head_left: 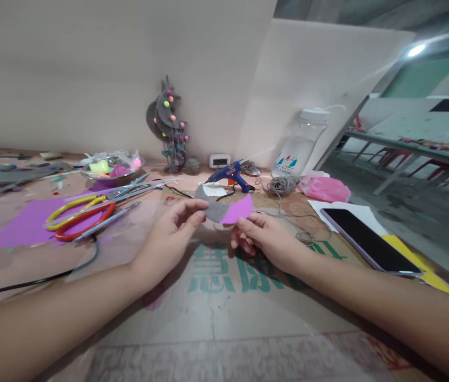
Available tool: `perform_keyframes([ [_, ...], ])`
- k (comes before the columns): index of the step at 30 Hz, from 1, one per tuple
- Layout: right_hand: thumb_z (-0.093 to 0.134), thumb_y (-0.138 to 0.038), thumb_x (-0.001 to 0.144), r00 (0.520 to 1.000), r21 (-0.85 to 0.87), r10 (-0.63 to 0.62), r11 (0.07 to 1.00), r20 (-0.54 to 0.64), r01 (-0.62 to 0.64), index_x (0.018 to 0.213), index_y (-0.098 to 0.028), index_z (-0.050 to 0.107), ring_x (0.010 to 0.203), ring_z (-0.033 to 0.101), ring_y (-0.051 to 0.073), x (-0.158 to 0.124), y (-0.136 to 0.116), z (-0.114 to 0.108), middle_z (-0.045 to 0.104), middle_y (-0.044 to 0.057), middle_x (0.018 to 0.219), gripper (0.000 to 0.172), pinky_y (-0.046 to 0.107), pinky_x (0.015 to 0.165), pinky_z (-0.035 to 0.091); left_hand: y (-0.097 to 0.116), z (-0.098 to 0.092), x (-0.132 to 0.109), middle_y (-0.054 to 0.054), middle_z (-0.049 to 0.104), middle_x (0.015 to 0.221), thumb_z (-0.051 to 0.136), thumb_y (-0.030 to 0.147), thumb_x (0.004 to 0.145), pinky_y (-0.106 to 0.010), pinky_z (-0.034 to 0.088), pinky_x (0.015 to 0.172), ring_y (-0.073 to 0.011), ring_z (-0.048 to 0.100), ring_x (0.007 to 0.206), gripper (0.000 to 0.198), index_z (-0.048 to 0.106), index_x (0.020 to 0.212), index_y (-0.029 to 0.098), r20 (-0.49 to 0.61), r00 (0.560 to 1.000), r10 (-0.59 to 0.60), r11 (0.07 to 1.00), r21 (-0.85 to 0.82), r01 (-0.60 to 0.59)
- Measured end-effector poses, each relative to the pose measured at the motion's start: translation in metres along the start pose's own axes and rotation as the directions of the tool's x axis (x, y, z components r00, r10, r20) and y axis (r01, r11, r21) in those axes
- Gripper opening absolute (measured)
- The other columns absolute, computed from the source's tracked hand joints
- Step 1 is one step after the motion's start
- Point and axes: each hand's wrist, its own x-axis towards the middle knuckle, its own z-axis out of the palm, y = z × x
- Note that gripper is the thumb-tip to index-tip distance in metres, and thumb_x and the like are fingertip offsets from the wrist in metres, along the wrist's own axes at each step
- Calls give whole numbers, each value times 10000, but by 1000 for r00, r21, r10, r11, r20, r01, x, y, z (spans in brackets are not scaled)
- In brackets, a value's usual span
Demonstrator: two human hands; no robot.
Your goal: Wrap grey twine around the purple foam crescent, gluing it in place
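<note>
My left hand [182,220] pinches a grey felt crescent [213,210] between thumb and fingers, held just above the cardboard. In my right hand [262,233] is a purple felt piece [238,209], gripped at its lower edge. The purple piece meets or overlaps the right end of the grey crescent; whether they are joined I cannot tell. Right behind them a blue glue gun [230,174] rests with its nozzle pointing left, beside a small white paper [213,189].
Scissors [85,215] with red and yellow handles lie on purple felt [21,223] at left. Behind are a bowl of bits [113,164], a decorated grey moon hanging [169,119] and a water bottle [298,143]. Grey yarn [282,185] and a phone [368,239] lie at right.
</note>
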Motion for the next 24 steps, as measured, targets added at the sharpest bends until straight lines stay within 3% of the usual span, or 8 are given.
perform_keyframes([
  [3,592,-518,791,1000,127,23,992,17,-25,739,-147,596,424,444,57,1,2,-2,624,13,611,375,203,420,327,-1,0,-3,-9,639,898,540,340,848,-269,456,699,-163,603,827,171,606,957,226,28,999,18,997,71,-20],
  [7,603,-485,797,997,76,29,996,74,-35,676,-132,639,444,444,52,-1,4,-4,617,15,599,375,194,431,337,0,1,-3,7,617,857,578,317,825,-261,462,689,-151,600,796,126,555,907,224,16,999,51,996,79,-52],
  [12,583,-473,820,1000,107,0,994,15,-1,620,-133,635,417,416,51,0,8,-7,580,5,534,397,191,416,326,4,3,1,-47,667,859,486,399,881,-284,479,698,-171,625,794,232,586,868,190,53,995,-81,996,-19,83],
  [15,595,-472,811,1000,116,-15,993,-24,18,605,-135,623,416,426,47,2,7,-8,599,10,550,396,185,406,307,2,3,3,-51,697,913,537,372,852,-282,476,742,-182,632,851,221,663,878,191,166,981,-97,994,70,86],
  [18,592,-478,813,999,89,-17,996,-34,20,609,-135,622,420,433,45,2,6,-7,603,10,552,400,182,401,293,1,3,3,-32,716,921,613,292,787,-280,477,763,-188,633,871,136,703,849,212,194,975,-108,984,163,77],
  [24,563,-494,828,1000,13,-8,1000,-14,8,602,-141,624,415,431,54,2,10,-7,570,0,512,423,192,402,296,1,2,1,-6,694,759,579,330,795,-258,460,635,-165,611,721,170,698,761,214,270,955,-121,965,257,50],
])
